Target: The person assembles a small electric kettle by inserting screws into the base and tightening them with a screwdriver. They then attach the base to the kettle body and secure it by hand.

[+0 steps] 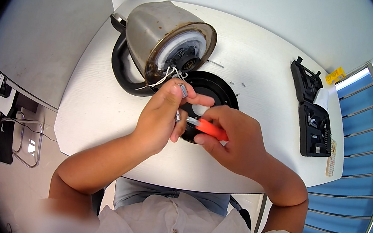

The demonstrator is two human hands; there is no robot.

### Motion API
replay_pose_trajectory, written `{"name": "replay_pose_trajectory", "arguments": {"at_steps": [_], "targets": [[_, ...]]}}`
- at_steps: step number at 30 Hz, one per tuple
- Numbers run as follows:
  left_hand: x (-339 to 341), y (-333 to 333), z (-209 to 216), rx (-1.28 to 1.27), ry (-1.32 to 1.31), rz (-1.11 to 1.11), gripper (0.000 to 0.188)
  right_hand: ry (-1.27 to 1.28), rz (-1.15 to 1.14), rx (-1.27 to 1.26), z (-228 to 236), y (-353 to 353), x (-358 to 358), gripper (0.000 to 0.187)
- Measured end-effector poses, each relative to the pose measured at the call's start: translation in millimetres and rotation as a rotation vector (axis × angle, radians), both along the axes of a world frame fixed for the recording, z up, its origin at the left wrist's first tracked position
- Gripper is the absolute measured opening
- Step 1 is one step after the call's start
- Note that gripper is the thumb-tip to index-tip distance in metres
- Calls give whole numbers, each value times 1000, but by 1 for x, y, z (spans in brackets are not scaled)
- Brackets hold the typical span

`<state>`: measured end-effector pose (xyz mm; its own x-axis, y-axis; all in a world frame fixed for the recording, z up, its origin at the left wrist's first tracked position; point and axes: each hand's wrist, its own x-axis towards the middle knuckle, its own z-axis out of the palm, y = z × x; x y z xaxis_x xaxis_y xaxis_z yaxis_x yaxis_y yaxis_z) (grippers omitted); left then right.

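My left hand (161, 113) is closed around a small silvery metal piece (183, 90), pinched at the thumb and forefinger; its exact kind is too small to tell. In my right hand (239, 138) is a red-handled screwdriver (212, 129), pointing left. Its metal tip (178, 116) reaches the lower fingers of my left hand. Just beyond both hands a stained steel electric kettle (159, 30) lies on its side, its opened underside facing me. White wires (165, 77) hang out of it toward my left hand. A round black kettle base (211, 82) sits beneath my hands, partly hidden.
At the right of the white table (262, 97) lies an open black tool case (314, 126) with bits inside. A yellow item (336, 75) is behind it. A thin metal rod (215, 63) and several small screws (237, 94) lie near the kettle. Metal railings (353, 144) stand beyond the right edge.
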<state>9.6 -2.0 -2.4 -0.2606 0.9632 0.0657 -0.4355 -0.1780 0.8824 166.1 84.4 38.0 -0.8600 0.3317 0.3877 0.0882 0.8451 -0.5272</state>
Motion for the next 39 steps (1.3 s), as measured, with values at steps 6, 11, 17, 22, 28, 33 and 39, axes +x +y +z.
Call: {"name": "replay_pose_trajectory", "arguments": {"at_steps": [6,11,17,22,28,33,39], "targets": [[12,-1,-6,153,106,-82,41,137,47,-73,-16,-6,-9,26],[16,-3,-10,131,109,-113,43,53,68,-5,-20,-8,-8,21],[15,0,-13,63,24,-151,42,55,67,13,-24,-6,-6,21],[13,-3,-9,-14,3,-158,42,324,97,283,-26,-3,-10,27],[11,-4,-6,-124,-116,-182,40,318,92,408,-25,0,-6,24],[13,-8,7,-249,-189,-223,38,387,115,428,-16,-2,-5,23],[13,-6,10,-356,-240,-180,40,331,51,342,-12,2,-5,33]]}}
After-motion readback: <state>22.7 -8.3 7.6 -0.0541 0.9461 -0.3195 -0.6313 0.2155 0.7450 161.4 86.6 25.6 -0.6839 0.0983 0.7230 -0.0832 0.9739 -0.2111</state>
